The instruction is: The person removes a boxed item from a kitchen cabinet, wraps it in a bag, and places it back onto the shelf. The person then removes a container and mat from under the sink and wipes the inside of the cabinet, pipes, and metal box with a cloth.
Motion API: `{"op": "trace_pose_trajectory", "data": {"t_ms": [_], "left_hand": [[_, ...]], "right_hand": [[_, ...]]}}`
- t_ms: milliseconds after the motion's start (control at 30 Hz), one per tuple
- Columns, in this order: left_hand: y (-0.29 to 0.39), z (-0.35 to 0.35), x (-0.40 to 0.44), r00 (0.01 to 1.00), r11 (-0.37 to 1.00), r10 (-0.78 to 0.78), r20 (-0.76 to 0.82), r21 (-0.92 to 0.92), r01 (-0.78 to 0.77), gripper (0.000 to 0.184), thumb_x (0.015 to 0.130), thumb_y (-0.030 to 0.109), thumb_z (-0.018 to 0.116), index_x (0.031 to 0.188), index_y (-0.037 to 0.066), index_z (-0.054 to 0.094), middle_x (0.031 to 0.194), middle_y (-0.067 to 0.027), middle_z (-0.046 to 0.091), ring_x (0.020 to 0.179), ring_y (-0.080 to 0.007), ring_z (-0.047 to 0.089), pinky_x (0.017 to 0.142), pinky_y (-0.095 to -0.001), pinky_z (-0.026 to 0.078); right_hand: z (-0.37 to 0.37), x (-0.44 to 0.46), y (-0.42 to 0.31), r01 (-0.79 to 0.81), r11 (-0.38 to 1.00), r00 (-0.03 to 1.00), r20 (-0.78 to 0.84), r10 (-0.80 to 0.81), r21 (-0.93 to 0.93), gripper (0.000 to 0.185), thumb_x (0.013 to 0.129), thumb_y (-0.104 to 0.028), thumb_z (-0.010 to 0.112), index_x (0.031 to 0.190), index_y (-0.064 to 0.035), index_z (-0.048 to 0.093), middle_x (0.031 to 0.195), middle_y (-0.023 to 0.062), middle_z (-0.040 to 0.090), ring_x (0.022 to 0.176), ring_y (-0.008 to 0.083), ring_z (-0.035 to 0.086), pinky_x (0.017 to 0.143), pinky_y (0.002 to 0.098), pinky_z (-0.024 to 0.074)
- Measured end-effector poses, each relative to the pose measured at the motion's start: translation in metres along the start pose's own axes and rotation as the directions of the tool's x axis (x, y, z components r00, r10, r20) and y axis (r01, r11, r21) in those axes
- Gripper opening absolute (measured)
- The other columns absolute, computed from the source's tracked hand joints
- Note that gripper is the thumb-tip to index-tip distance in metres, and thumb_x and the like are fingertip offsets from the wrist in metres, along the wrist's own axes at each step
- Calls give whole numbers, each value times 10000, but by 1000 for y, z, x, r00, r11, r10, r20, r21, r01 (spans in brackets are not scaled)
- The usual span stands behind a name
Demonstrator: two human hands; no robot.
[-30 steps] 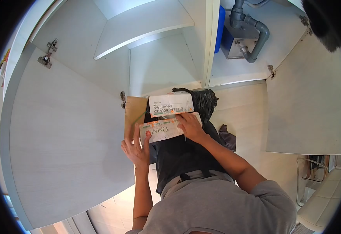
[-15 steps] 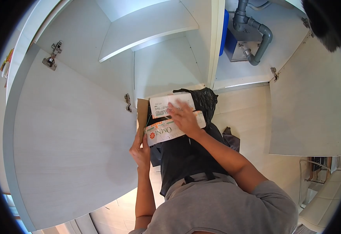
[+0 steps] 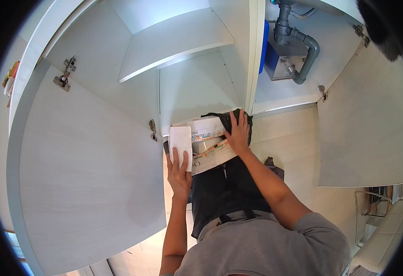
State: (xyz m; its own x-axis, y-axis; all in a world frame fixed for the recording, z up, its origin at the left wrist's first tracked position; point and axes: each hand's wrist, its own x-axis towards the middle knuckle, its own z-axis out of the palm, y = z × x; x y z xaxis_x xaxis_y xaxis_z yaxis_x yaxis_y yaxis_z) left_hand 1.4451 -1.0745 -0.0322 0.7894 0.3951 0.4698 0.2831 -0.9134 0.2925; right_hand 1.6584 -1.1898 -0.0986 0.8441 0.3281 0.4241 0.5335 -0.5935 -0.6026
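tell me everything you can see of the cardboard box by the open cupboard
The box looks like thin cardboard, pale and slightly tan, with orange print and large lettering on its long flaps, upside down in this view. A gap shows between those flaps. A plain whitish short flap lies at its left end, under the fingers of the left hand. The right hand is at the other end, by black plastic. Its inside is mostly hidden.

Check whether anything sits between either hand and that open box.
Nothing visible separates the left hand from the box's white flap. Black plastic seems to lie between the right hand's fingers and the box.
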Motion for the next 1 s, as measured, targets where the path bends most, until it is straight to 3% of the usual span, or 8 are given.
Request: {"op": "trace_pose_trajectory", "data": {"t_ms": [33,167,300,433,500,633,800,1000], "left_hand": [[3,2,1,1000,1000,1,-2,-3,-1,587,686,-70,539,1242,115,554,1391,-160,403,1217,-469,401,972,-476,421],[12,12,6,998,997,52,-30,64,-50,435,753,154,681,1171,81,585,1409,-161,378,1147,-516,397,922,-549,406],[6,31,1,990,970,137,-22,204,-130,610,735,325,735,1229,36,523,1439,-183,318,1135,-559,351,897,-613,358],[22,24,-1,993,951,98,60,288,-111,770,693,327,761,1318,29,424,1460,-196,260,1174,-558,316,909,-612,359],[35,5,2,957,984,50,285,149,-95,796,707,252,744,1371,46,357,1479,-194,212,1208,-562,280,927,-615,352],[37,6,3,927,971,88,365,175,-161,733,732,140,692,1379,58,358,1496,-181,171,1210,-564,288,922,-610,370],[45,15,-6,895,843,270,355,363,-398,586,798,159,590,1360,138,425,1490,-211,181,1160,-560,368,885,-563,425],[54,25,-2,879,815,342,334,361,-454,441,831,180,526,1268,121,542,1459,-257,231,1139,-602,372,868,-567,426]], "right_hand": [[6,1,16,-143,978,982,144,121,152,522,742,-123,655,1247,-85,526,1339,118,457,1252,309,392,946,356,374],[3,6,31,70,997,992,109,-67,-28,398,760,-114,640,1152,-65,597,1239,108,513,1187,302,447,890,369,421],[-18,1,10,22,989,998,63,-32,149,196,778,-60,576,967,-30,614,947,111,522,908,330,549,757,467,451],[-16,-15,12,-91,969,990,123,64,230,270,756,-49,588,1014,-36,509,986,152,489,882,392,551,731,479,461],[-32,-26,7,-243,960,949,239,206,136,401,731,-32,605,1103,-56,461,1055,184,447,899,404,544,739,479,460],[-36,-73,36,-175,983,957,222,185,-63,549,681,-7,626,1175,-77,394,1116,191,412,866,416,539,751,452,464],[-37,-115,55,-246,964,969,-12,248,97,350,655,4,629,967,-27,474,919,164,490,749,319,540,633,429,450],[-55,-85,5,-352,850,934,206,291,393,196,633,-7,622,777,-9,490,633,106,486,552,230,522,533,354,423]]}}
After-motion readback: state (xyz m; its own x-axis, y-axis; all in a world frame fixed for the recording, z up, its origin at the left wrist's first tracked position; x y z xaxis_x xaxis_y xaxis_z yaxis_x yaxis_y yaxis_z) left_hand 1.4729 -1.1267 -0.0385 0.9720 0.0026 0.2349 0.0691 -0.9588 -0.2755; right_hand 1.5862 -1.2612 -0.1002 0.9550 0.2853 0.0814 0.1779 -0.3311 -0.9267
